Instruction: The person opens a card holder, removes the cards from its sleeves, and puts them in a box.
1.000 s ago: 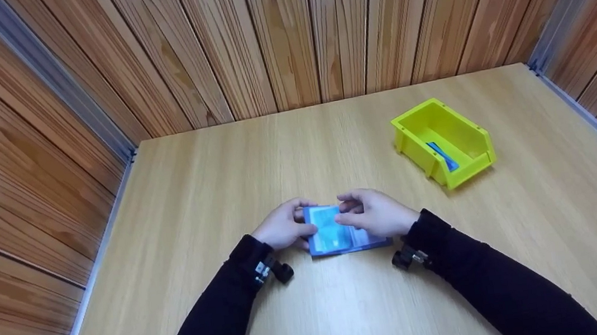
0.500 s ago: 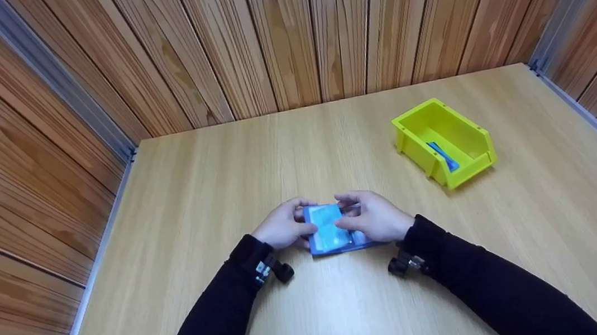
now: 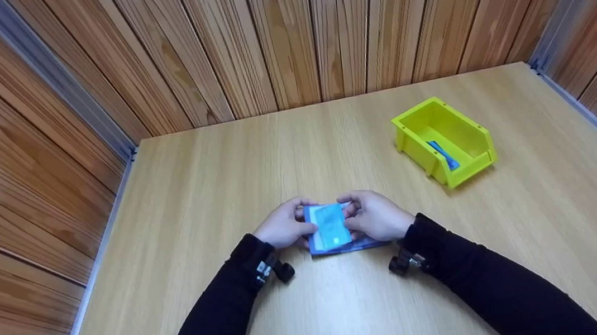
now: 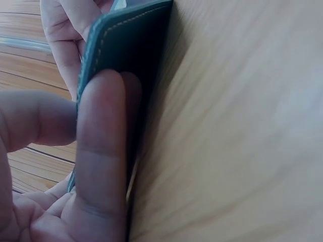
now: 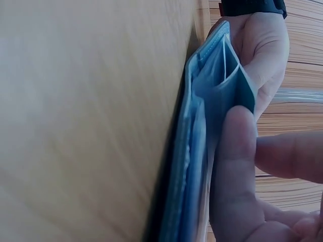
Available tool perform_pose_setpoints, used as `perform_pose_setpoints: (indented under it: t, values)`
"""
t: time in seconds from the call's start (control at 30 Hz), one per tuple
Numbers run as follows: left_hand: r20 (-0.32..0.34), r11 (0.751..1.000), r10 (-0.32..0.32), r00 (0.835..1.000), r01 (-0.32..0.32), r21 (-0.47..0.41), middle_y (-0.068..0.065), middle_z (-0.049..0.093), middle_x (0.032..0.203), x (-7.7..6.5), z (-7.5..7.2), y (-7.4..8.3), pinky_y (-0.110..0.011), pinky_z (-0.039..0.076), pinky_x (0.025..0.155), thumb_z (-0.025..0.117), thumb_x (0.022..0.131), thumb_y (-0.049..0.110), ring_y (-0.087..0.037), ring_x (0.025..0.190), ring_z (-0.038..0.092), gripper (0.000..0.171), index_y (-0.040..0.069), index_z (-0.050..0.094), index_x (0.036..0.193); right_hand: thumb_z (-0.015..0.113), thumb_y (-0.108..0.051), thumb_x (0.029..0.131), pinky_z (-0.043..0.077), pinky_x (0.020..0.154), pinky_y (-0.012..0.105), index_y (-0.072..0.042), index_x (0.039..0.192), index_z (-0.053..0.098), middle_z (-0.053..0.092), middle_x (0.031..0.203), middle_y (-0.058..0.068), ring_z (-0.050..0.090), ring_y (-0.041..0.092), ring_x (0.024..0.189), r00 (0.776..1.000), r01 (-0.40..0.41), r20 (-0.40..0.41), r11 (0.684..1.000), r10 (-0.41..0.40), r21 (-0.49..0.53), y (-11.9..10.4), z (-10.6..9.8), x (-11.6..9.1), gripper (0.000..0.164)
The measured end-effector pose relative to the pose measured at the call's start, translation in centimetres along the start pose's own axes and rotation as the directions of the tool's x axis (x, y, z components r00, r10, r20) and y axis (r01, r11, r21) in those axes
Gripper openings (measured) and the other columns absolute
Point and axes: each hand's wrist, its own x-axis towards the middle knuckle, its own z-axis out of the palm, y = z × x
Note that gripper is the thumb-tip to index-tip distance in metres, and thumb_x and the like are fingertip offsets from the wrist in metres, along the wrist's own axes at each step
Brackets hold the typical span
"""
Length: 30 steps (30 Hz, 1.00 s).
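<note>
An opened blue card holder (image 3: 361, 248) lies near the middle of the table, with stitching along its cover (image 4: 133, 43) in the left wrist view. Its left edge is held by my left hand (image 3: 281, 227), thumb on top and a finger underneath. My right hand (image 3: 382, 217) pinches the right edge of a light-blue sleeve page (image 3: 332, 228), which stands up from the cover. In the right wrist view the page (image 5: 241, 91) parts from the thin layers below it, thumb and finger on either side. The holder's right part is partly hidden by my right hand.
A yellow-green bin (image 3: 470, 171) stands at the back right of the table, with a narrow blue piece (image 3: 443, 155) inside it. Wooden panels (image 3: 284, 40) wall the table at the back and both sides.
The light-blue page has turned and lifted slightly, its right edge shifting right. My right hand first slid a little left, then moved its grip to the page's edge. My left hand stays put.
</note>
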Motion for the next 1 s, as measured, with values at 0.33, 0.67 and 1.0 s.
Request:
perform_pose_setpoints:
  t: [0.33,0.67,1.0]
  values:
    - [0.007,1.000,0.026,1.000,-0.026,-0.011,-0.011,0.069,0.112,0.09,0.07,0.02,-0.041,0.062,0.068,0.071,0.089,0.010,-0.026,0.085,0.071,0.049,0.009,0.049,0.133,0.065,0.003,0.086,0.061,0.066,0.032,0.001,0.136,0.049,0.059,0.098,0.010,0.063,0.018,0.076,1.000,0.004,0.002,1.000,-0.005,0.028,0.04,-0.01,0.08,0.052]
    - [-0.001,1.000,0.015,1.000,-0.015,0.003,-0.009,0.069,0.113,0.15,0.10,0.06,-0.042,0.062,0.069,0.075,0.085,0.006,-0.025,0.088,0.071,0.053,0.011,0.051,0.131,0.068,0.001,0.086,0.062,0.067,0.033,-0.001,0.136,0.049,0.060,0.101,0.013,0.064,0.020,0.079,1.000,-0.003,0.015,0.999,0.003,0.042,-0.15,-0.05,-0.06,0.054]
    - [-0.030,0.999,-0.001,1.000,0.003,0.051,-0.007,0.069,0.111,0.16,0.06,0.07,-0.039,0.062,0.069,0.077,0.083,0.008,-0.023,0.089,0.070,0.052,0.015,0.053,0.129,0.064,0.003,0.085,0.061,0.064,0.032,0.002,0.135,0.049,0.060,0.096,0.010,0.065,0.019,0.072,1.000,0.010,-0.018,1.000,-0.010,-0.003,0.04,-0.41,0.04,0.052]
